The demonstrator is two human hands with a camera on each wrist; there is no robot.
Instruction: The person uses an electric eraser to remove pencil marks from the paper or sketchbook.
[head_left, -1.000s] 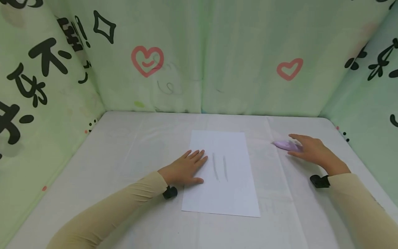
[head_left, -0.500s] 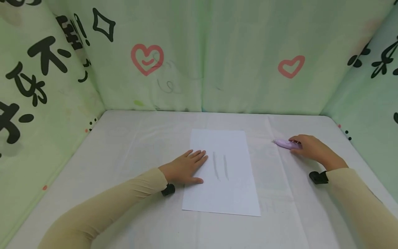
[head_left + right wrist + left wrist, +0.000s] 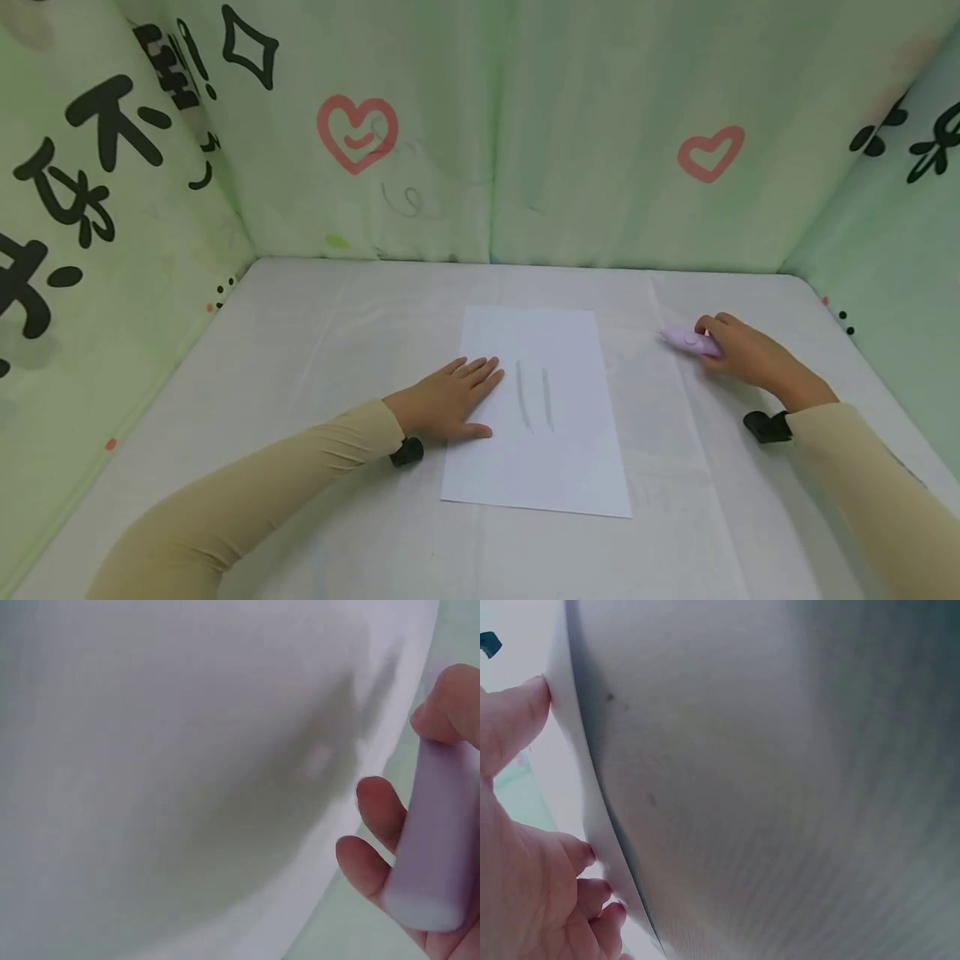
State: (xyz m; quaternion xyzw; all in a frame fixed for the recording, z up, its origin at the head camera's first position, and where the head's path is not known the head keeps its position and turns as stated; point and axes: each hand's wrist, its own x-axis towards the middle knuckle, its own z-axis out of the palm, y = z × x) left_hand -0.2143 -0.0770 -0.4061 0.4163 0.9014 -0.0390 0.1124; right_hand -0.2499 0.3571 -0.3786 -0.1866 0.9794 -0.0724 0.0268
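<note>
A sheet of white paper [image 3: 536, 467] lies on the cloth-covered table, with two grey upright strokes [image 3: 522, 396] near its middle. My left hand [image 3: 446, 402] rests flat on the paper's left side, fingers spread; in the left wrist view its fingertips [image 3: 536, 694] touch the sheet by the edge. To the right of the paper, my right hand [image 3: 750, 357] grips a thick lilac pen-shaped tool [image 3: 686, 340], its narrow tip pointing left. In the right wrist view, thumb and fingers wrap the lilac tool [image 3: 435, 840], held above the table with a shadow below.
White cloth covers the table [image 3: 322, 333]. Light green curtains [image 3: 600, 167] with hearts and black lettering stand at the back and both sides. A black wrist camera [image 3: 767, 427] sits on the right wrist, another black wrist camera [image 3: 407, 452] on the left.
My right hand has gone from spread around the lilac tool to gripping it, and has lifted it from the table. The left hand stays on the paper; the view tilts slightly down.
</note>
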